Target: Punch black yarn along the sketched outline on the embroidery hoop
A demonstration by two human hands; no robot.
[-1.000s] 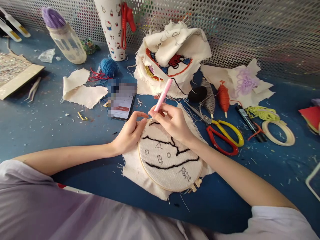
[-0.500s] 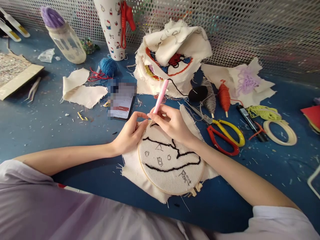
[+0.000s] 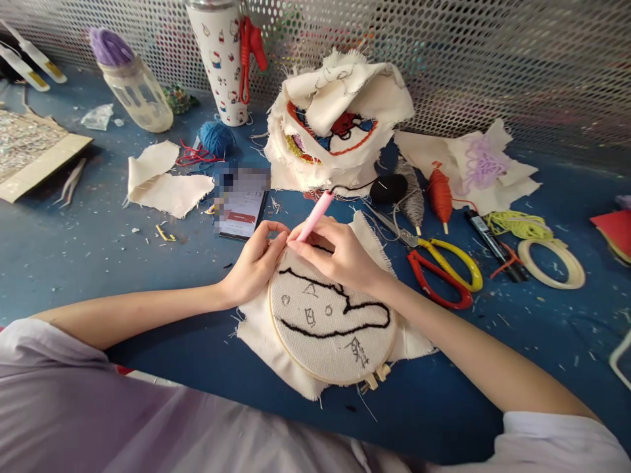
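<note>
A round wooden embroidery hoop (image 3: 288, 355) with cream cloth and a black yarn outline lies on the blue table in front of me. My right hand (image 3: 345, 256) grips a pink punch needle (image 3: 315, 215), its tip pressed into the cloth at the hoop's far edge. Black yarn runs from the needle back to a black yarn ball (image 3: 388, 188). My left hand (image 3: 254, 266) rests on the hoop's left rim, fingers pinched on it beside the needle tip.
Red and yellow scissors (image 3: 444, 269) lie right of the hoop, a phone (image 3: 242, 205) just beyond my left hand. Behind are a heap of embroidered cloth (image 3: 340, 125), yarn spools, a cartoon-print tumbler (image 3: 220, 59), a bottle (image 3: 133, 89), tape ring (image 3: 552, 261), and a perforated metal wall.
The hoop has turned slightly and slid toward my left. The pink needle has tilted lower and its tip has shifted left along the hoop's far edge. Both hands keep their hold.
</note>
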